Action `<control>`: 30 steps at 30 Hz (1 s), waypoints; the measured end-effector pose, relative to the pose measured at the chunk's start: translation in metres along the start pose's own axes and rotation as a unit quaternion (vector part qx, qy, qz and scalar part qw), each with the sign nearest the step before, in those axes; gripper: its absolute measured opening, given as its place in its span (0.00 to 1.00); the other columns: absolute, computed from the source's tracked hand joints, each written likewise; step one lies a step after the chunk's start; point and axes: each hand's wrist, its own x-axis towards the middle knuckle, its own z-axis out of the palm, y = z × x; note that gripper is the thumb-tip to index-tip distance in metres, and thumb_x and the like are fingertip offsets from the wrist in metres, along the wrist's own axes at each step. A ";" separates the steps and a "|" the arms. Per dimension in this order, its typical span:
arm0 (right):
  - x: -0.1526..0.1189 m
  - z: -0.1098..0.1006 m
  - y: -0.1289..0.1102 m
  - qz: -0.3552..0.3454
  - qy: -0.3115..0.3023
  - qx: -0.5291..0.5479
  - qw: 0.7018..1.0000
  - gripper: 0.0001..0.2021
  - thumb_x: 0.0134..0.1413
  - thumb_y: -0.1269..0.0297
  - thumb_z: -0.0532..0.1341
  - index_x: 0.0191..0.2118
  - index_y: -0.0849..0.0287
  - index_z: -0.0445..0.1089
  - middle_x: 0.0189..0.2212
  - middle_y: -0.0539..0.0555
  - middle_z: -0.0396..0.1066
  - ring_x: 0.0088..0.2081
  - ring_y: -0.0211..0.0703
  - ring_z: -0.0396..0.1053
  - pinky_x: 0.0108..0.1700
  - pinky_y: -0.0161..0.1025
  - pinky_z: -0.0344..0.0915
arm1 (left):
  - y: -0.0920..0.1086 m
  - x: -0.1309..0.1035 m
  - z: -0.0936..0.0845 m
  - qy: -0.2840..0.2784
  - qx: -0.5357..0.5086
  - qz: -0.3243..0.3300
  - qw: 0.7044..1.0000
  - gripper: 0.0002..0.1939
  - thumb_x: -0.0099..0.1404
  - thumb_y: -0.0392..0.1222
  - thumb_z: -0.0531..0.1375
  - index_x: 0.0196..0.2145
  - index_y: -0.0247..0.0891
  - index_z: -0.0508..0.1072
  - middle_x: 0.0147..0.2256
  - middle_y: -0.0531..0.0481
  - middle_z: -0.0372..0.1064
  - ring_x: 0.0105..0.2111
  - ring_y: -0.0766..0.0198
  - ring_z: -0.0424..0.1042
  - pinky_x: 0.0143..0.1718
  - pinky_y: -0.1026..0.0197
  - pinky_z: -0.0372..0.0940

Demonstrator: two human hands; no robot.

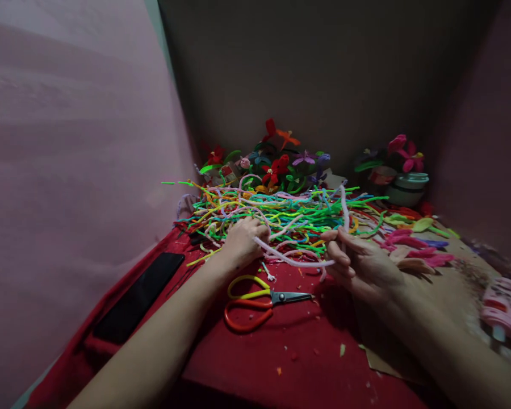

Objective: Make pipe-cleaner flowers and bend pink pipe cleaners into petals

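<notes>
A pale lilac pipe cleaner is held in my right hand, its fingers closed. It stretches left from the fingers, and its free end lies close to my left hand. Another pale length rises upright above the same fingers; whether it is one piece with the first I cannot tell. My left hand is at the near edge of a heap of many-coloured pipe cleaners, fingers curled down into it. What those fingers grip is hidden. Scissors with a yellow and a red handle lie below both hands.
On the red cloth a black phone lies at left among scraps. Pipe-cleaner flowers stand behind the heap. At right are a lidded jar, loose pink petals, cardboard and a pink device. Walls enclose the sides.
</notes>
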 end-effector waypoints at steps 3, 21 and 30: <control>0.000 0.001 0.002 -0.003 0.018 0.008 1.000 0.14 0.58 0.65 0.49 0.31 0.64 0.69 0.12 0.46 0.56 0.11 0.29 0.47 0.15 0.29 0.46 | 0.006 -0.001 0.000 0.049 -0.048 0.030 0.997 0.10 0.59 0.41 0.55 0.38 0.37 0.73 0.37 0.44 0.68 0.40 0.57 0.62 0.42 0.55 0.58; 0.000 0.002 0.022 0.023 0.009 -0.142 0.990 0.12 0.50 0.59 0.59 0.33 0.65 0.71 0.24 0.53 0.70 0.15 0.29 0.60 0.13 0.27 0.49 | 0.057 -0.010 -0.018 -0.101 -0.681 -0.065 0.723 0.11 0.57 0.43 0.59 0.32 0.31 0.75 0.26 0.48 0.71 0.22 0.71 0.65 0.26 0.66 0.61; -0.006 0.003 0.025 0.105 -0.066 -0.193 0.973 0.13 0.51 0.57 0.59 0.33 0.64 0.69 0.16 0.49 0.66 0.13 0.29 0.59 0.14 0.26 0.49 | 0.054 -0.010 -0.018 -0.068 -0.712 -0.086 0.693 0.10 0.54 0.40 0.61 0.33 0.31 0.73 0.25 0.50 0.70 0.22 0.71 0.66 0.26 0.66 0.61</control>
